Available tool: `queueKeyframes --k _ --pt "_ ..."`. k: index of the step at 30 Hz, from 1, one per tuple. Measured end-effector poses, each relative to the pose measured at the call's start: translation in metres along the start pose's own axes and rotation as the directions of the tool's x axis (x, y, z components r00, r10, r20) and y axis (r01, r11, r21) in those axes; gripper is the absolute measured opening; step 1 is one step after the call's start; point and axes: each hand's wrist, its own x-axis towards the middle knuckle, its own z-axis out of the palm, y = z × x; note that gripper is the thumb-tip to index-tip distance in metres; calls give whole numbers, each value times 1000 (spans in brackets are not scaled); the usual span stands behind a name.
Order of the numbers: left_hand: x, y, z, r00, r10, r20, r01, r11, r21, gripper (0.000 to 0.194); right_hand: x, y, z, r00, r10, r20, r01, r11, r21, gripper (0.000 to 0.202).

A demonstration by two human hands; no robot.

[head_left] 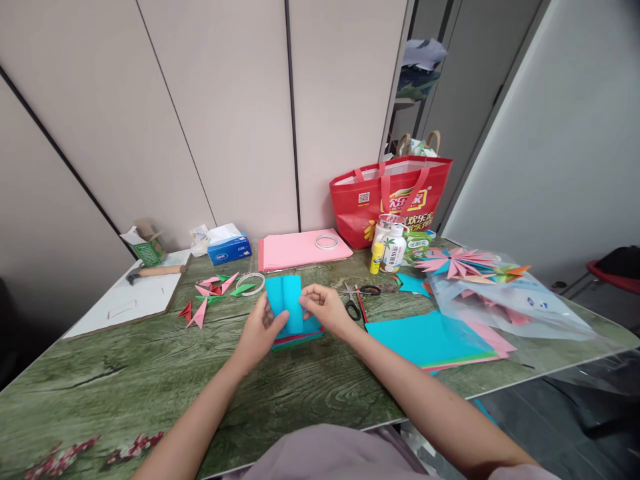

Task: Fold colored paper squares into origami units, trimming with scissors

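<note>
A blue sheet of paper with vertical creases is held up between both hands, above the middle of the table. My left hand grips its left side, thumb across the front and fingers behind. At the right edge, my right hand pinches the paper between thumb and fingers. Beneath it lies a small stack of coloured paper, partly hidden by the sheet and my hands. Folded pink, red and green paper pieces lie to the left, beside a tape roll.
Scissors lie right of my right hand, near a glue stick, a white bottle and a red bag. Large blue sheets lie right. Pink sheets, a tissue box and a hammer are farther back.
</note>
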Motion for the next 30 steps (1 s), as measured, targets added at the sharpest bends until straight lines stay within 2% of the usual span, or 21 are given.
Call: queueKeyframes --k 3,6,9,13,18,21,23,25,28,30 --pt "1 3 -3 995 -99 -8 97 989 -113 48 2 2 -2 998 -21 -56 20 1000 -14 19" --pt "1 1 -6 985 -172 -16 166 969 -182 39 3 2 -3 997 -50 -63 49 999 -12 22" --pt "2 -1 -10 984 -179 -19 172 965 -196 36 4 3 -4 997 -58 -58 58 998 6 23" --pt "4 -1 -16 984 -174 -22 166 964 -210 40 6 7 -7 994 -49 -94 50 999 10 21" --pt "5 5 -20 980 -199 22 198 946 -258 37 7 8 -9 995 -27 -98 29 999 17 22" --pt "6 8 -22 966 -258 4 248 924 -290 35 7 5 -11 998 -56 -29 57 998 30 22" --pt "8 9 -23 957 -289 -25 267 912 -311 35 6 2 -12 990 -120 69 120 993 11 19" --pt "9 9 -24 953 -300 -41 272 907 -321 34 4 0 -13 964 -195 182 204 978 -33 20" --pt "8 7 -22 951 -310 0 295 906 -304 35 1 -2 -12 923 -238 301 270 960 -71 29" --pt "6 6 -21 943 -327 65 332 902 -276 34 0 -2 -10 924 -224 312 260 962 -80 28"
